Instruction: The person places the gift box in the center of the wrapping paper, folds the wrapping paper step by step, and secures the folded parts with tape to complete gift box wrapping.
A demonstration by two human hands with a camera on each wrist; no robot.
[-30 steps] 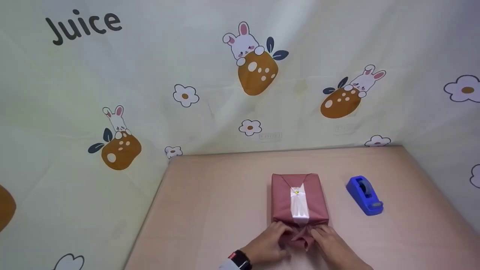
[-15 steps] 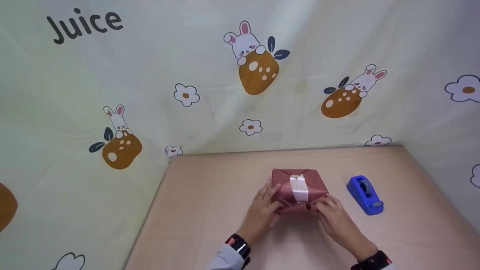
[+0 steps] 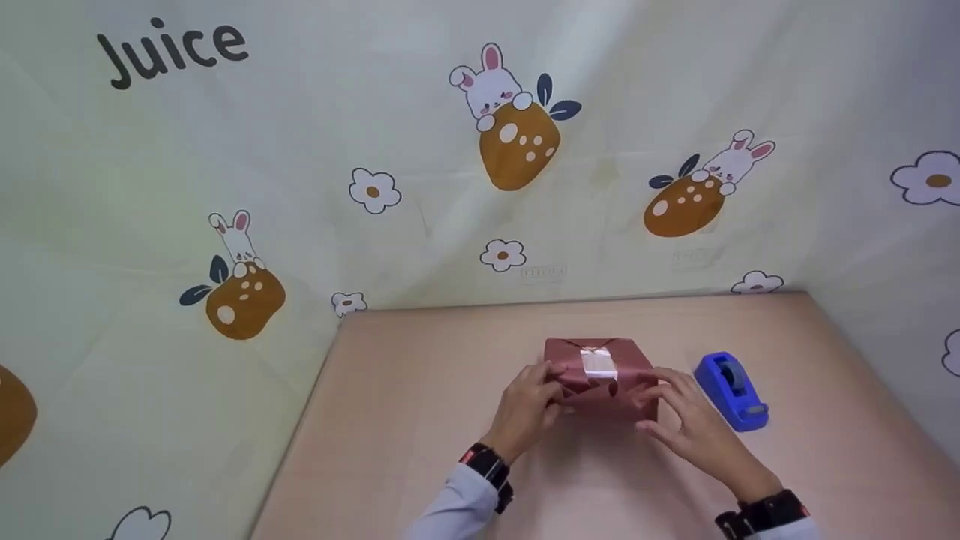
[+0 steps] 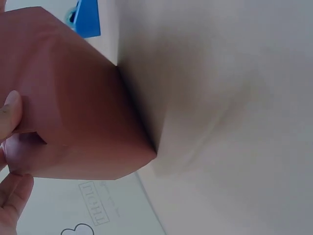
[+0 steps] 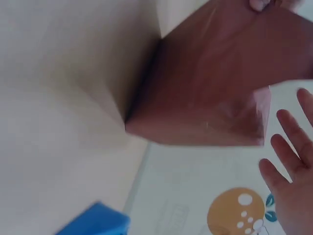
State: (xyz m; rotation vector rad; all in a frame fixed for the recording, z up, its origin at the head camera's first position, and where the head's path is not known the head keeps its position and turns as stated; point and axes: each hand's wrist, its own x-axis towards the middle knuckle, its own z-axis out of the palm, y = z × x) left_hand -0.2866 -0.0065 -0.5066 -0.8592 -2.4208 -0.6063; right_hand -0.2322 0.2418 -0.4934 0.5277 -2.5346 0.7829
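A box wrapped in dark red wrapping paper [image 3: 562,352] sits on the table, with a shiny pale strip [image 3: 600,363] across its upper side. The paper's loose flap [image 5: 244,54] spreads over the near side. At the box's left, my left hand [image 3: 526,409] pinches the flap, its thumb [image 4: 14,110] on the outside of the paper. My right hand [image 3: 694,424] is at the box's right with its fingers apart. In the right wrist view those fingers [image 5: 291,147] are spread beside the box and hold nothing.
A blue tape dispenser [image 3: 731,390] stands on the table [image 3: 420,390], just right of the box and close to my right hand. Behind the table hangs a pale printed cloth [image 3: 420,247] with rabbits and flowers.
Both hands have moved away from me and up with the near paper, and the box's near side now shows. The right hand has since loosened and spread its fingers at the right.
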